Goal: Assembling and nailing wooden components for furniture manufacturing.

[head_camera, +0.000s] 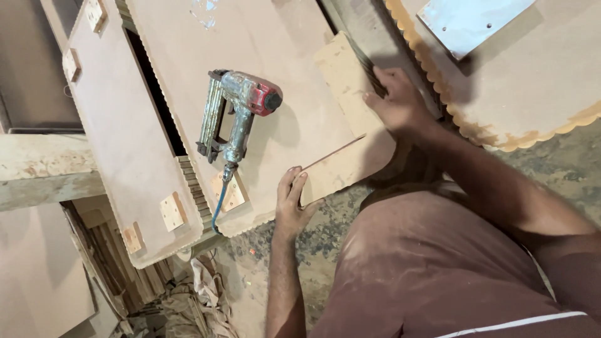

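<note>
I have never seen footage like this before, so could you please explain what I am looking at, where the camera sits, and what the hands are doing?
There is no machine here: a person works with two bare hands, and the single picture comes from a camera worn on their head, looking down past their chest.

The left hand presses its fingers on the near end of a narrow wooden strip. The right hand rests on the far part of that strip, beside a second pale offcut. Neither hand grips anything; both lie flat.

The strip lies on a large brown board with a scalloped edge. On that board, untouched, lies a pneumatic nail gun with a red end cap and a blue air hose. Another board with small wooden blocks lies to the left.
</note>
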